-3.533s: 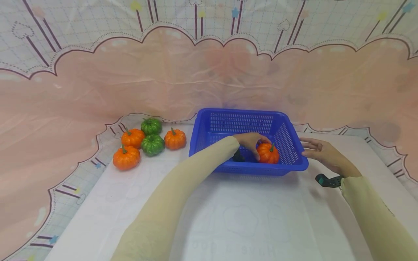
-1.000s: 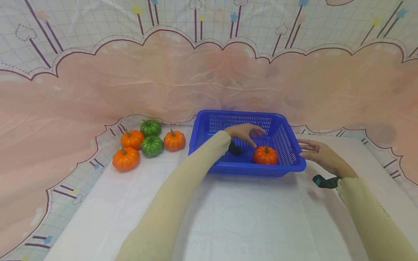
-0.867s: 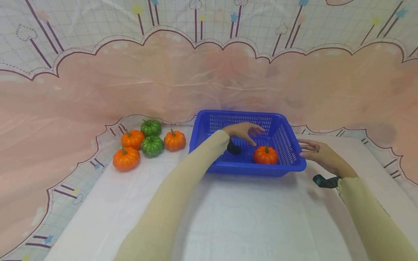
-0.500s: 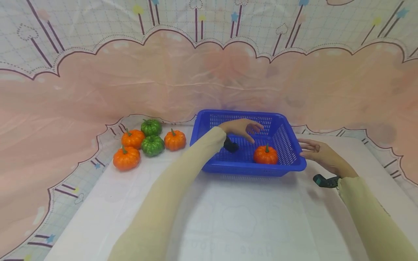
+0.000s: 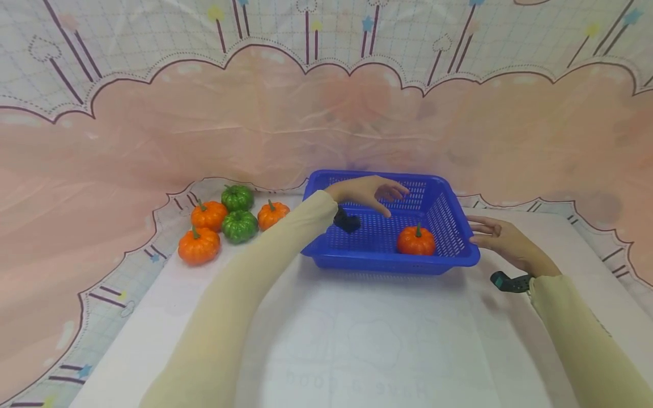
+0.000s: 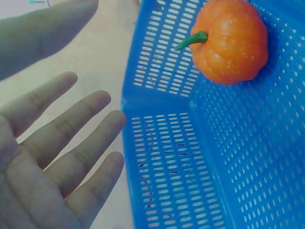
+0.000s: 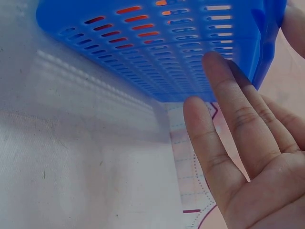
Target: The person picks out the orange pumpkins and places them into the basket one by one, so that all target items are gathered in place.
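Note:
A blue perforated plastic basket [image 5: 382,262] stands on the white cloth, with one small orange pumpkin [image 5: 415,242] in its front right corner. Over the basket's left and middle part hovers my left hand [image 5: 363,191], fingers loosely spread and holding nothing. In the left wrist view its palm and fingers [image 6: 93,188] show beside the rim, apart from the pumpkin [image 6: 231,43] with its green stem. My right hand [image 5: 502,238] is at the basket's right side, its fingers extended against the outer wall near the rim; the right wrist view shows those fingers [image 7: 243,114] under the rim.
Left of the basket sit two green pumpkins [image 5: 240,226] and three orange pumpkins [image 5: 199,246]; my left sleeve [image 5: 265,272] partly covers the nearest one. A patterned pink and white cloth [image 5: 357,130] hangs behind. Each wrist carries a dark camera [image 5: 510,282].
My left hand has let go of the orange pumpkin in the basket, risen off it and moved left and back. My right hand has stayed at the basket's right side.

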Demonstrator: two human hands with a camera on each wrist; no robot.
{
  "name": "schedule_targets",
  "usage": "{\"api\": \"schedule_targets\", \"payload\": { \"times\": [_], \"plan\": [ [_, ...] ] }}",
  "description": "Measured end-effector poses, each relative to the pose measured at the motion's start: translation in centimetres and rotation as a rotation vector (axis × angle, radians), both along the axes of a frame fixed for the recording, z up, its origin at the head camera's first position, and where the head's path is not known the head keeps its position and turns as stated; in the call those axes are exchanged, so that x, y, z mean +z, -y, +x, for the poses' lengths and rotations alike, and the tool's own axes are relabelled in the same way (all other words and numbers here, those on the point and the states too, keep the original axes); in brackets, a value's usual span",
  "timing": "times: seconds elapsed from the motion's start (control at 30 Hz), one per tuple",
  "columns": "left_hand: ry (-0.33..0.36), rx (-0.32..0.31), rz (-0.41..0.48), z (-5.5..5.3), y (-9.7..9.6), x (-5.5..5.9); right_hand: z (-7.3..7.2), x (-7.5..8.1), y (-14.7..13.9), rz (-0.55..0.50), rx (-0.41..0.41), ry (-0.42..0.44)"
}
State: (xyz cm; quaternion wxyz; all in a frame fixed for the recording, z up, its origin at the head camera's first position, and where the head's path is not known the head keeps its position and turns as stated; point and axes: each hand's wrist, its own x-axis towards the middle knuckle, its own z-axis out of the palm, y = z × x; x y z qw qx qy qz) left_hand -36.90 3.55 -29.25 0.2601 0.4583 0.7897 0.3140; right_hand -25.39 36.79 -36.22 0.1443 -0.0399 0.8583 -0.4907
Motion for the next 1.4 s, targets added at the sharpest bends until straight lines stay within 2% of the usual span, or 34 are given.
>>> {"api": "schedule_targets", "payload": {
  "times": [0.33,0.57,0.83,1.1,1.27,1.4],
  "plan": [
    [0.004,0.025,0.053,1.0,3.5,1.2,0.0,0.2,0.3,0.023,0.002,-0.003],
    [-0.051,0.091,0.095,1.9,6.4,2.1,-0.1,0.2,0.4,0.034,-0.002,0.006],
    [-0.122,0.172,0.087,2.4,10.2,2.5,0.0,0.1,0.3,0.044,-0.001,0.007],
    [-0.123,0.263,0.105,3.1,13.7,2.0,0.0,0.1,0.3,0.054,-0.009,0.012],
    [-0.114,0.312,0.162,3.4,15.6,1.2,-0.1,0.0,0.2,0.046,-0.001,0.003],
    [-0.136,0.343,0.208,3.6,17.1,0.5,-0.1,0.0,0.2,0.042,0.005,-0.004]
  ]
}}
